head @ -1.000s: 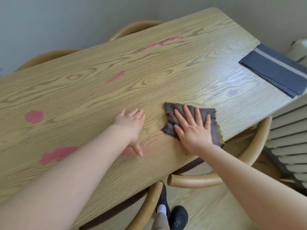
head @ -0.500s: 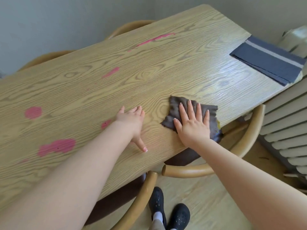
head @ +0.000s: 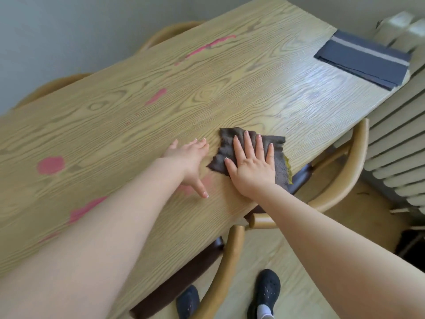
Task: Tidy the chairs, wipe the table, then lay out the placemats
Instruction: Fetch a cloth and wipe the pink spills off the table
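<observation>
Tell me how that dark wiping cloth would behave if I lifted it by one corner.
The cloth would probably droop limply: it lies rumpled with wavy edges under the flat right hand. Its fuzzy pile suggests it is light and grips rather than slides on the table.

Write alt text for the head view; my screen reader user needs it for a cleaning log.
A person's right hand presses a dark cloth flat on a wooden table while the left hand rests open beside it. Pink smears mark the tabletop, and folded dark placemats lie at its far corner.
</observation>
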